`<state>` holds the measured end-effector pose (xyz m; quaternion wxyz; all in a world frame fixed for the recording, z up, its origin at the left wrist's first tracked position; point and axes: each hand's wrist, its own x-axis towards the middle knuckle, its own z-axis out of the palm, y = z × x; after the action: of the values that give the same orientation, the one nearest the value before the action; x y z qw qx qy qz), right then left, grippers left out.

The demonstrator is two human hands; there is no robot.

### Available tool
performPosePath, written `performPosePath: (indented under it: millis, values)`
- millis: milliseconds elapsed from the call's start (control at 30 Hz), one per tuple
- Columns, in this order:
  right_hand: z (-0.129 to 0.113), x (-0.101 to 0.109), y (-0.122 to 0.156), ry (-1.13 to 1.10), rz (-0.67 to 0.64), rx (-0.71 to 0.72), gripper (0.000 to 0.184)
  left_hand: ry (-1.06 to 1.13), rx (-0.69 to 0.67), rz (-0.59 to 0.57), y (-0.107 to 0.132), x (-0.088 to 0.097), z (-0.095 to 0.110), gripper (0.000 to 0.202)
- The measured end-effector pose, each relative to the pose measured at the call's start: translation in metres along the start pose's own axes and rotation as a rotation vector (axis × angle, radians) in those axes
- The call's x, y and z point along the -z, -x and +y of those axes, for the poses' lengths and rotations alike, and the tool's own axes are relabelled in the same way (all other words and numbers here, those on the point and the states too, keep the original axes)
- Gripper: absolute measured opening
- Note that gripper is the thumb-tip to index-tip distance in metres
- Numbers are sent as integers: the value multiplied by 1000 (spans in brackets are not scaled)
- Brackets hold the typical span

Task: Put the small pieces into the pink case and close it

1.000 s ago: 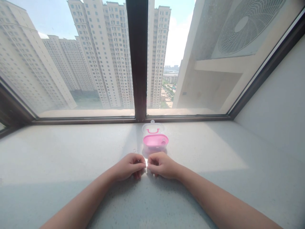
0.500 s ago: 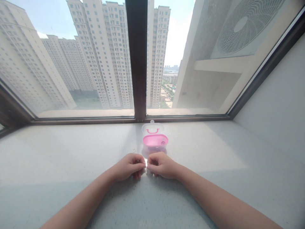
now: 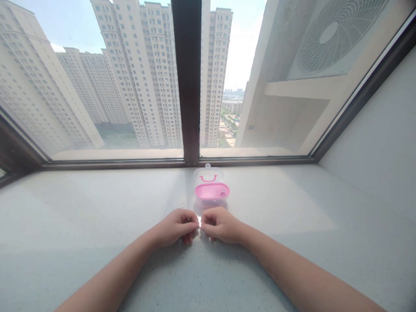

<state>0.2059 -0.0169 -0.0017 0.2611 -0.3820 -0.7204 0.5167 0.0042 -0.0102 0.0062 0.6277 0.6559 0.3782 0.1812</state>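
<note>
Both hands sit low in the centre of the frame, knuckles up, resting on the pale speckled window sill. The left hand and the right hand meet thumb-tip to thumb-tip, and right at that meeting point there's a tiny bright speck, too small to name. Fingers on both hands are curled in and pressed together at the tips, pinching that little speck from either side; what exactly it is I cannot tell.

What's changed over the last second? Almost nothing. The hands have held the same spot, same curl, same contact, and the camera has barely drifted. So this is fine, patient work at the fingertips, not a carry or a reach.

Just above the hands, centre frame, the small pink box stands open, its clear lid tipped back toward the glass with a pink handle shape showing on it. It's near the hands but not touching them. To its lower left a small clear ring-like thing lies alone on the sill.

Behind, the dark window frame splits the view of the tower blocks, and an air-conditioner fan fills the upper right.
</note>
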Motion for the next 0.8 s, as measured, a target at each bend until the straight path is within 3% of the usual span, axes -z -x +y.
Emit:
performPosePath:
  millis: [800]
  values:
    - [2,0,0,1,-8,9,12,-1,15,15,0,-1,4,23]
